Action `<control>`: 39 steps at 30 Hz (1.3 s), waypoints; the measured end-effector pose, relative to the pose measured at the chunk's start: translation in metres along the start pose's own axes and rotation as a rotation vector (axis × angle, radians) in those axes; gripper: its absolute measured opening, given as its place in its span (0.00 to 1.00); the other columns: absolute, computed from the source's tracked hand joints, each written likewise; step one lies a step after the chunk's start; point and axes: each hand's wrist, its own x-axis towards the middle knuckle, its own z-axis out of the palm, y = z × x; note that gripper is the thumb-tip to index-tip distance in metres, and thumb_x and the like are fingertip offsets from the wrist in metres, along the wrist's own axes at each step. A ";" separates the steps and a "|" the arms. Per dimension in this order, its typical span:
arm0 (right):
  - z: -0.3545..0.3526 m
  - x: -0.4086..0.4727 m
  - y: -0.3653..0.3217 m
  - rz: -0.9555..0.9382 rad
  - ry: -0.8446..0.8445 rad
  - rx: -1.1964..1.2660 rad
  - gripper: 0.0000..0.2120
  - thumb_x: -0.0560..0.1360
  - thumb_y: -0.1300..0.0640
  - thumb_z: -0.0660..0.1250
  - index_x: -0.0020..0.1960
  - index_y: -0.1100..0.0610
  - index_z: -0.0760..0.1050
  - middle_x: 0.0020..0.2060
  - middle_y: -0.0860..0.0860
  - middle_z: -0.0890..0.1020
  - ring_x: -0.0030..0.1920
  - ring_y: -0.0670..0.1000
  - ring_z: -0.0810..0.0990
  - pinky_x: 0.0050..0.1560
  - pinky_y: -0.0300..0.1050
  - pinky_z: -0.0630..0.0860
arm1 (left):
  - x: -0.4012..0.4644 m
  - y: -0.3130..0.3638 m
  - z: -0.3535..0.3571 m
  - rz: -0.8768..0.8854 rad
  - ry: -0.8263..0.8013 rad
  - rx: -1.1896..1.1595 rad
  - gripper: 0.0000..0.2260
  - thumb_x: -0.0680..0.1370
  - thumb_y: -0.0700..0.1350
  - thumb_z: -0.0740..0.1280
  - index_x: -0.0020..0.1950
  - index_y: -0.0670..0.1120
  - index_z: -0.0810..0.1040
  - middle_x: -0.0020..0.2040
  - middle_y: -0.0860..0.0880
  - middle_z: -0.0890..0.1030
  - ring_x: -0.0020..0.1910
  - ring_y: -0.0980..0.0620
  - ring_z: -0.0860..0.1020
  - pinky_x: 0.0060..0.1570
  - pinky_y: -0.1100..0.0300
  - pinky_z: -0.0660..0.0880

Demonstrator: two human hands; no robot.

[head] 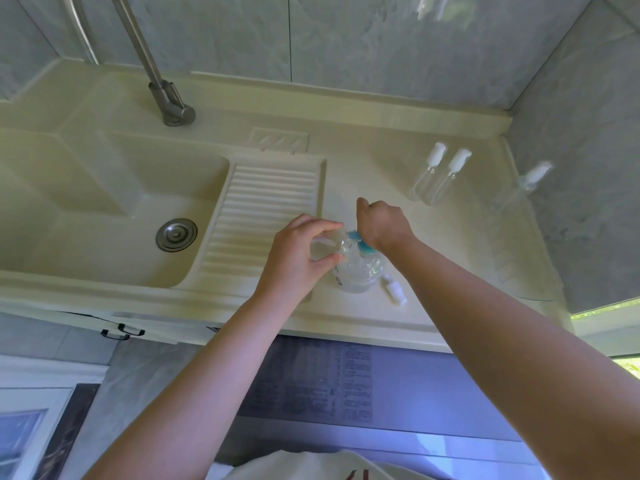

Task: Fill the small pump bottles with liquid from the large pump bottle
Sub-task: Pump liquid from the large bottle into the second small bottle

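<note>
The left hand (300, 251) sits at the centre of the frame, its fingers and thumb curled round a small clear bottle (327, 247) that it holds tilted, the open neck turned toward the blue pump head (356, 241) of the large pump bottle (358, 271). The grip of the left hand is closed on that small bottle. The large pump bottle is clear, stands on the cream worktop (433, 258) just right of centre, and the neck of the small bottle meets the blue nozzle. The right hand (382, 225) comes down on top of the blue pump head, knuckles bent, with the heel of the hand over the pump; its grip looks curled over the pump head, with one finger or the thumb sticking up toward the upper part of the frame.

Just right of the large bottle's base a small white pump cap (394, 292) lies on the worktop, apart from any bottle. In the upper right of the frame two small clear bottles (437, 176) with white caps stand side by side, near each other, and a third capped small bottle (526, 183) stands farther right, close to the grey wall.

On the left of the frame lies a cream sink (114, 188) with a metal drain (176, 234), a ribbed draining board (263, 209) beside it, and a metal tap (162, 95) rising at the upper left
</note>
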 end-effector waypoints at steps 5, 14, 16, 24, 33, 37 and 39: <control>-0.001 0.000 0.002 0.020 -0.047 -0.019 0.21 0.82 0.47 0.47 0.44 0.59 0.70 0.44 0.58 0.75 0.47 0.61 0.73 0.46 0.48 0.68 | 0.000 -0.001 0.000 0.003 -0.001 0.012 0.21 0.67 0.39 0.79 0.59 0.48 0.83 0.52 0.52 0.79 0.49 0.57 0.81 0.55 0.69 0.73; -0.001 0.002 0.004 -0.033 -0.021 -0.113 0.18 0.82 0.50 0.47 0.43 0.59 0.68 0.45 0.58 0.73 0.44 0.59 0.71 0.51 0.53 0.74 | 0.002 0.000 0.000 0.003 0.006 -0.013 0.21 0.66 0.38 0.80 0.58 0.48 0.83 0.52 0.52 0.80 0.48 0.58 0.81 0.55 0.71 0.72; -0.001 -0.001 0.003 -0.041 -0.012 -0.102 0.18 0.83 0.51 0.46 0.46 0.60 0.69 0.44 0.58 0.73 0.46 0.59 0.70 0.55 0.56 0.75 | 0.001 -0.001 0.000 0.002 0.009 -0.010 0.21 0.66 0.38 0.80 0.58 0.48 0.83 0.52 0.52 0.80 0.48 0.57 0.81 0.55 0.70 0.73; -0.006 0.007 0.001 0.010 -0.111 -0.069 0.16 0.79 0.48 0.52 0.40 0.59 0.66 0.38 0.55 0.73 0.41 0.58 0.71 0.38 0.46 0.65 | 0.003 -0.002 -0.002 0.014 0.002 0.007 0.21 0.66 0.40 0.80 0.58 0.48 0.83 0.52 0.53 0.79 0.48 0.59 0.81 0.54 0.72 0.72; 0.002 0.004 0.004 0.006 0.005 -0.063 0.15 0.78 0.53 0.51 0.34 0.57 0.63 0.35 0.55 0.71 0.37 0.58 0.69 0.37 0.44 0.64 | 0.003 -0.003 0.000 0.001 0.006 0.001 0.21 0.66 0.39 0.80 0.58 0.48 0.83 0.51 0.53 0.79 0.47 0.61 0.80 0.53 0.75 0.69; -0.002 0.005 0.004 -0.002 -0.069 -0.065 0.15 0.78 0.52 0.50 0.35 0.56 0.63 0.36 0.55 0.71 0.36 0.56 0.69 0.33 0.45 0.60 | 0.003 -0.002 0.001 0.000 0.007 -0.003 0.21 0.66 0.39 0.80 0.58 0.49 0.83 0.51 0.53 0.79 0.48 0.62 0.80 0.52 0.74 0.69; -0.007 0.005 0.003 -0.005 -0.088 -0.067 0.17 0.79 0.49 0.51 0.37 0.57 0.68 0.38 0.56 0.74 0.40 0.57 0.71 0.37 0.47 0.65 | 0.003 -0.002 0.000 0.005 0.006 -0.005 0.21 0.66 0.39 0.80 0.58 0.49 0.83 0.51 0.53 0.79 0.47 0.61 0.80 0.52 0.74 0.70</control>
